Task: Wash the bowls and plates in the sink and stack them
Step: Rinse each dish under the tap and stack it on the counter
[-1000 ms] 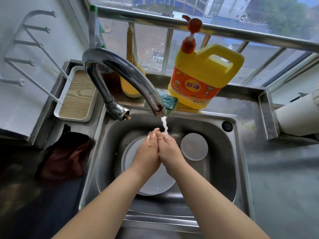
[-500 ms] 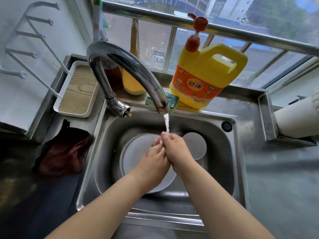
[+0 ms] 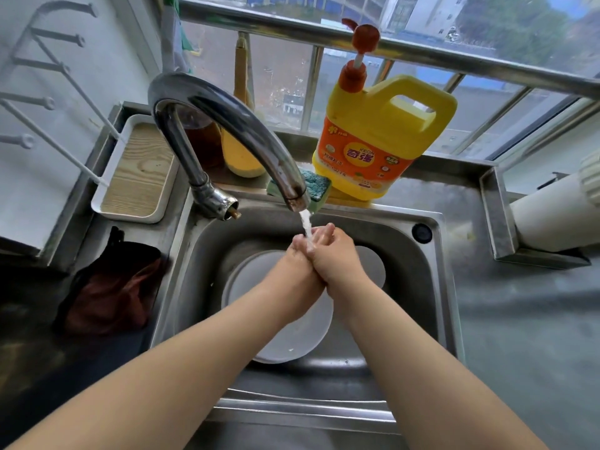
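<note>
Plates lie in the steel sink [image 3: 431, 287]: a large white plate [image 3: 292, 339] on the basin floor and a smaller white dish [image 3: 373, 267] just beside it to the right, both partly hidden by the person's hands. The left hand [image 3: 293, 271] and right hand [image 3: 337, 258] press together, palm against palm, under the water stream [image 3: 306, 227] from the curved faucet [image 3: 227, 125]. Neither grip has hold of anything; the fingers lie fairly straight against each other, wet. Behind the sink, a yellow detergent jug [image 3: 383, 138] stands on the ledge with a green sponge [image 3: 316, 185] touching its base. A white tray [image 3: 138, 177] sits at the left, and a dark red cloth [image 3: 110, 287] lies on the surface below it.
</note>
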The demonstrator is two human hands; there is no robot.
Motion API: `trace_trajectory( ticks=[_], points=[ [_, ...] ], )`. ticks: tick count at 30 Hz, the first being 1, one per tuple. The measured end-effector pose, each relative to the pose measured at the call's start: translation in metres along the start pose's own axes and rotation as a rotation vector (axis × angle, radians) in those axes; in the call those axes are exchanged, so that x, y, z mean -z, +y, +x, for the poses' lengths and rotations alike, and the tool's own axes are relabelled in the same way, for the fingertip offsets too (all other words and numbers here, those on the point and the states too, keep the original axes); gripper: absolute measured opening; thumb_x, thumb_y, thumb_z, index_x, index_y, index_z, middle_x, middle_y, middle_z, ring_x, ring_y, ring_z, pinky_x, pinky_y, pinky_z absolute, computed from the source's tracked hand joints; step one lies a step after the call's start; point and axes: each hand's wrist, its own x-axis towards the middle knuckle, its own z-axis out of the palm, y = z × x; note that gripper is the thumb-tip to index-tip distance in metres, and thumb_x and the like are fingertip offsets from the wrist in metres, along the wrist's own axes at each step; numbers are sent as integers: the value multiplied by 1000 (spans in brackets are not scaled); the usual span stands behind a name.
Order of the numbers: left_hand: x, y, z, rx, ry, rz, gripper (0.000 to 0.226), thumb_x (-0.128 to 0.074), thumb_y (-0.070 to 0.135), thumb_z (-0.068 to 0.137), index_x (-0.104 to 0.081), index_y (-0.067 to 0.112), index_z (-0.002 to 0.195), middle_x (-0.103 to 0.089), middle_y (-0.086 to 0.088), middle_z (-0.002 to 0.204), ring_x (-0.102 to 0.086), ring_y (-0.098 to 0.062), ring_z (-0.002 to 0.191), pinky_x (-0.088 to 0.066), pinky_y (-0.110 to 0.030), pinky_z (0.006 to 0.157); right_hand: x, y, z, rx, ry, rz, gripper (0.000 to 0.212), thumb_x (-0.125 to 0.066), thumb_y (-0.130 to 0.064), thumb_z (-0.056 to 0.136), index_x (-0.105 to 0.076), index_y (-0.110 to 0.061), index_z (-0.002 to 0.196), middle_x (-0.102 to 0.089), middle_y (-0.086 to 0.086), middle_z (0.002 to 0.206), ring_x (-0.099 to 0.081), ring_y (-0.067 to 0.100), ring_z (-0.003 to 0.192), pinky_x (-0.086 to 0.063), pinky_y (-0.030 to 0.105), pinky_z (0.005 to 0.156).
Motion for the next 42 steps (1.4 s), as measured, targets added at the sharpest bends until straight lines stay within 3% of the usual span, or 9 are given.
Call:
trace_trajectory(
  ticks=[4, 8, 12, 17, 21, 25, 31, 37, 42],
  points=[
    [-2, -7, 4, -34, 80, 78, 63, -35, 19, 100, -3, 3, 151, 4, -19, 159, 7, -35, 147, 5, -44, 119, 7, -6, 0, 10, -22, -7, 27, -65, -31, 87, -59, -14, 107, -66, 0, 105, -62, 20, 99, -47, 26, 75],
    [1, -2, -7, 1, 15, -257, 59, -40, 14, 100, -11, 0, 150, -5, -13, 161, -3, -22, 148, 11, -29, 115, 2, 11, -13, -4, -121, -15, 98, -80, -24, 74, -16, -21, 148, -35, -8, 146, -38, 18, 132, -34, 32, 105],
    [-29, -2, -6, -44, 393, -139, 65, -36, 20, 98, 0, 3, 149, 4, -22, 157, 5, -32, 144, 1, -44, 117, -4, 6, -8, 73, 19, -79, 48, -55, -50, 88, -57, -14, 119, -64, 2, 112, -59, 22, 106, -46, 39, 95],
    [-38, -17, -33, 257, 478, -1507, 52, -38, 13, 84, -53, 8, 133, -54, -3, 136, -50, -18, 128, -40, -22, 104, -2, 8, -5, 414, -36, -580, 37, -33, -33, 102, -64, -14, 100, -66, 4, 85, -56, 16, 70, -30, 20, 56],
    [-34, -21, -40, 609, 239, -2140, 27, -36, 26, 103, -55, 16, 119, -70, -8, 98, -70, -22, 84, -54, -32, 73, -4, 20, -13, 453, -75, -616, 22, -35, -16, 101, -51, -7, 112, -61, 13, 98, -59, 27, 83, -44, 37, 68],
    [-18, 0, -36, 471, 8, -2624, 48, -39, 49, 97, -59, 17, 126, -68, -6, 119, -63, -22, 111, -45, -46, 101, -21, 17, -34, 577, -128, -482, 30, -38, -22, 99, -60, -10, 114, -57, 8, 114, -48, 17, 103, -37, 31, 97],
    [5, -3, -22, 405, -89, -2617, 66, -58, 64, 68, -61, 7, 102, -65, -10, 89, -64, -22, 81, -52, -35, 76, -14, 16, -51, 306, -162, -351, 76, -9, -55, 96, -31, -1, 144, -27, 21, 151, -18, 32, 141, -8, 44, 117],
    [12, 12, -3, 607, 136, -2733, 43, -46, 46, 95, -60, 15, 123, -57, 2, 80, -56, -9, 84, -46, -21, 73, -28, 10, -39, -71, 28, 384, 45, -35, -47, 99, -60, -10, 105, -67, 5, 89, -64, 15, 84, -53, 29, 83],
    [-10, 11, -16, 684, 248, -2135, 9, -55, 23, 95, -59, 15, 93, -57, 3, 80, -55, -11, 75, -45, -23, 69, -35, 4, -35, -229, 49, 680, 54, -32, -46, 101, -44, -10, 63, -40, 4, 38, -42, 16, 33, -40, 28, 46]
  ],
)
